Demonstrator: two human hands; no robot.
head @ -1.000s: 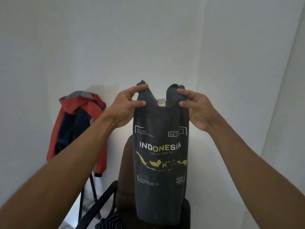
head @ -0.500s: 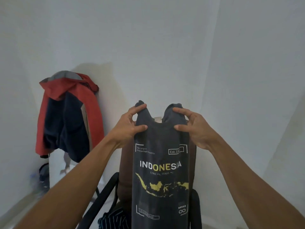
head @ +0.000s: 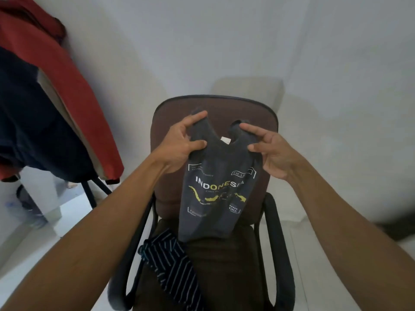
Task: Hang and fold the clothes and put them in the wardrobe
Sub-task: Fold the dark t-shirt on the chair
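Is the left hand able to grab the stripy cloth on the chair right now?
Probably not yet: the left hand is busy pinching the dark T-shirt. The stripy cloth lies uncovered on the chair seat below, so nothing else blocks it.

A brown padded office chair (head: 224, 108) with black armrests (head: 276, 223) stood in a corner of plain white walls (head: 224, 41) on a pale floor (head: 71, 209), with a stand's thin black metal legs (head: 89, 194) near its left side.

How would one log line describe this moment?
left hand: pinches T-shirt shoulder | right hand: pinches other shoulder | T-shirt: hangs before office chair | striped garment: on seat
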